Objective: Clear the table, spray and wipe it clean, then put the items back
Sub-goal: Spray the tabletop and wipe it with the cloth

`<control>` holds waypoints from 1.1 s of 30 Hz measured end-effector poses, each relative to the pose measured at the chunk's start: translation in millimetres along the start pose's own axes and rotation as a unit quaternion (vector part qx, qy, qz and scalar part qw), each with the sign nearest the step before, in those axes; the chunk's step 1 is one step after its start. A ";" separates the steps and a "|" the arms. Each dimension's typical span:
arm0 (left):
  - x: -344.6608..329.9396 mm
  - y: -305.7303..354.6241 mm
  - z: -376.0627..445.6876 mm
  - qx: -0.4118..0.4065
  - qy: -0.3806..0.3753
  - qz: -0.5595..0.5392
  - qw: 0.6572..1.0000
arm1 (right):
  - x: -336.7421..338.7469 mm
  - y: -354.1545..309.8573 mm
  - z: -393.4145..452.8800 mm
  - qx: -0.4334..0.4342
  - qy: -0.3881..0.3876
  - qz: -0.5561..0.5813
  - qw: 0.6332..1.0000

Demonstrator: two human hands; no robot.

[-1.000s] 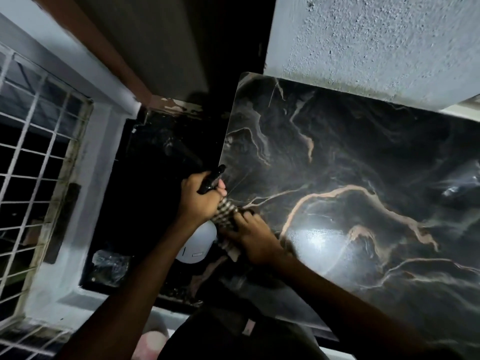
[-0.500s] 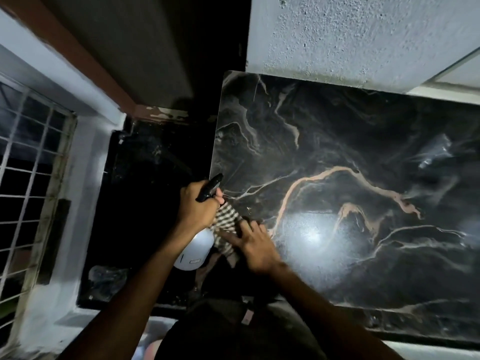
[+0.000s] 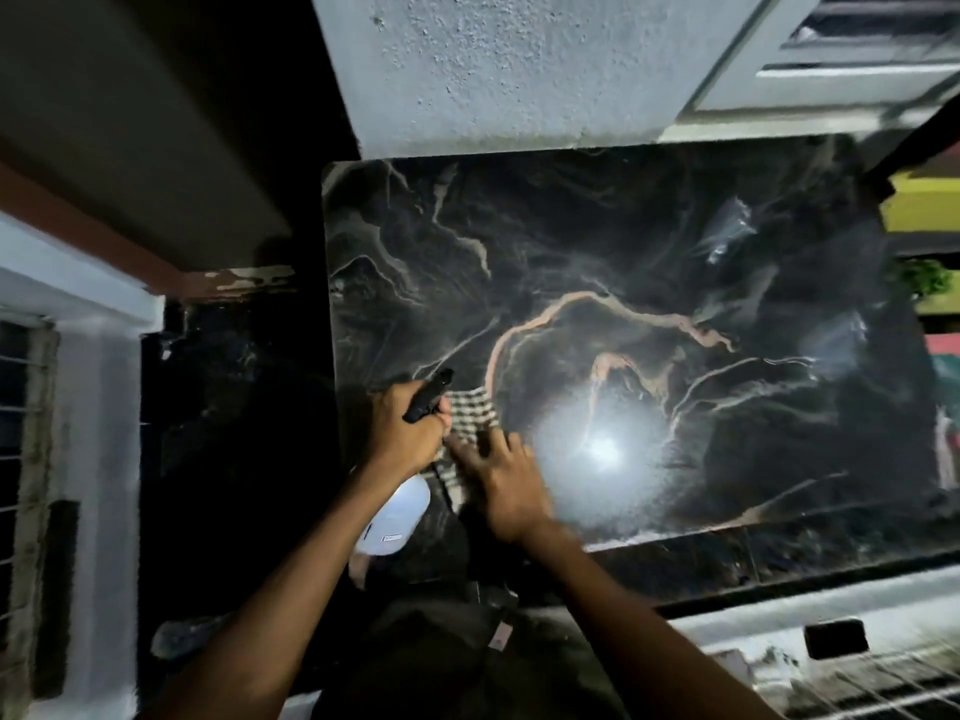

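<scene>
A black marble table (image 3: 597,262) with tan veins fills the middle of the head view. My left hand (image 3: 402,428) grips a spray bottle (image 3: 397,517) by its black trigger head; the white body hangs below the hand over the table's near-left corner. A checked cloth (image 3: 470,415) lies flat on the table by that corner. My right hand (image 3: 506,480) presses on the cloth with fingers spread. A bright light reflects off the wet-looking surface right of the hands.
A rough white wall (image 3: 519,65) stands behind the table. Left of the table is a dark gap (image 3: 234,407), then a barred window (image 3: 21,459). A white ledge (image 3: 831,610) runs along the near right. Coloured objects (image 3: 930,283) sit past the table's right edge.
My right hand has flattened and slid the cloth a little onto the table. The view has swung right, showing more of the tabletop. The left hand still grips the bottle.
</scene>
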State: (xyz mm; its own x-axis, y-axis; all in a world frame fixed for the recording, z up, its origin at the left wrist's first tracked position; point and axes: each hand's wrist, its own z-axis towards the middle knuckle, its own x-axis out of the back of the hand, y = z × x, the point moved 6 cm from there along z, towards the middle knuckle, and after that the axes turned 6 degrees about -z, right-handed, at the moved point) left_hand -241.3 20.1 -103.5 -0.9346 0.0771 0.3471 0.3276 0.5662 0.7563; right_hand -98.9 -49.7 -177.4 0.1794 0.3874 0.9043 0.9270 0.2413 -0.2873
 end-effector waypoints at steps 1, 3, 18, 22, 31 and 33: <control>-7.0 3.9 -1.4 -0.008 -0.002 0.005 1.000 | 3.5 12.6 -17.6 0.023 -0.009 -0.007 1.000; -18.1 8.8 -5.5 -0.006 0.001 0.007 1.000 | 18.0 70.5 -45.2 -0.018 0.028 -0.002 0.999; -165.8 9.5 -90.6 0.058 0.066 -0.003 0.996 | 17.9 171.2 -142.0 -0.018 0.064 0.022 0.998; -197.5 10.8 -111.7 0.054 0.075 -0.020 0.996 | 45.6 336.7 -188.0 -0.244 0.184 0.060 0.950; -214.5 13.6 -127.6 0.030 0.092 0.003 0.995 | 17.2 181.1 -128.3 -0.049 0.061 0.047 0.996; -207.6 15.8 -121.2 0.027 0.097 0.004 0.995 | 13.3 162.9 -128.9 0.069 0.044 0.024 0.996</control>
State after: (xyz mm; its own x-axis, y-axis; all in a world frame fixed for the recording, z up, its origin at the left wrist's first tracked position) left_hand -25.4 -86.5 -96.3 -0.8856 -0.0753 0.4583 0.3225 0.6103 0.7235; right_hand 97.0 -120.0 -171.5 0.2567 0.3242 0.9105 0.8636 0.3460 -0.3667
